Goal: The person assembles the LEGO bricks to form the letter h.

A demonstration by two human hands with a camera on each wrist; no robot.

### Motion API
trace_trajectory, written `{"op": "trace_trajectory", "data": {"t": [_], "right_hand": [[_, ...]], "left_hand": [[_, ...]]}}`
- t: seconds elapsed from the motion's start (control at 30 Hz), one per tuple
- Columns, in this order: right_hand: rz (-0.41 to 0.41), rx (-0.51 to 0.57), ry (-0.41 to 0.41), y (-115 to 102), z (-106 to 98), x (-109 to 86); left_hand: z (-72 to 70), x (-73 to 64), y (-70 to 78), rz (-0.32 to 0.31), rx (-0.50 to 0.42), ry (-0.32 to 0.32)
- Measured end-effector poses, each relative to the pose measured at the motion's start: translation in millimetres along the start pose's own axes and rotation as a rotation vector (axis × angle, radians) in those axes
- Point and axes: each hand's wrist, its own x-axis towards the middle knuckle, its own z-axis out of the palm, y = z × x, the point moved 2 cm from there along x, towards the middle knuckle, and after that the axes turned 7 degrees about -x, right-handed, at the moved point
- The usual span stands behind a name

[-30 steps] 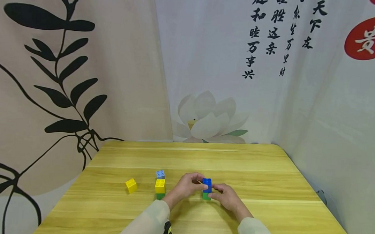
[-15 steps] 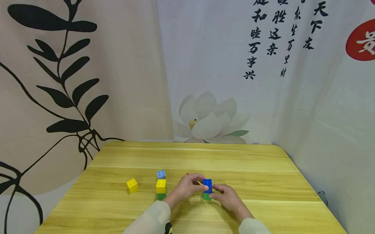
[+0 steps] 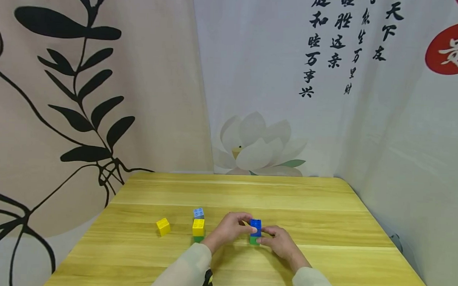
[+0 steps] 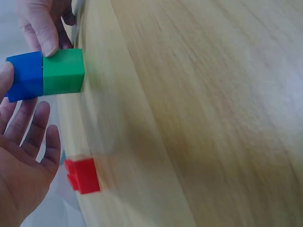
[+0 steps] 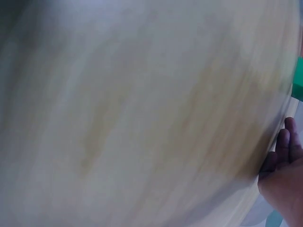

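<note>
A blue toy brick sits on top of a green toy brick, end to end, with a thin dark line between them in the left wrist view. My left hand pinches the blue brick, its thumb on the near face. From the other side my right hand holds the green brick between thumb and fingers. Beside the left hand, a red brick rests on the table; in the head view that hand hides it. Only an edge of the green brick shows in the right wrist view.
Left of the hands stands a stack with a yellow brick over a green one. A light blue brick is just behind it, and another yellow brick lies farther left. The wooden table meets a printed curtain.
The head view has shifted slightly, carrying the whole scene a little to the right. Both hands keep the same hold on the blue and green bricks.
</note>
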Motion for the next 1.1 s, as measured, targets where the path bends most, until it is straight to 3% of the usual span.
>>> {"op": "trace_trajectory", "data": {"t": [0.47, 0.7, 1.1], "right_hand": [[-0.007, 0.068, -0.006, -0.1, -6.2, -1.6], [0.029, 0.071, 0.011, -7.5, -12.5, -1.6], [0.01, 0.059, 0.02, -12.3, -12.5, -1.0]], "left_hand": [[2.9, -1.0, -3.9, 0.028, 0.023, 0.018], [5.4, -3.2, -6.8, 0.026, -0.019, 0.036], [7.6, -3.2, -12.6, 0.04, -0.077, 0.046]]}}
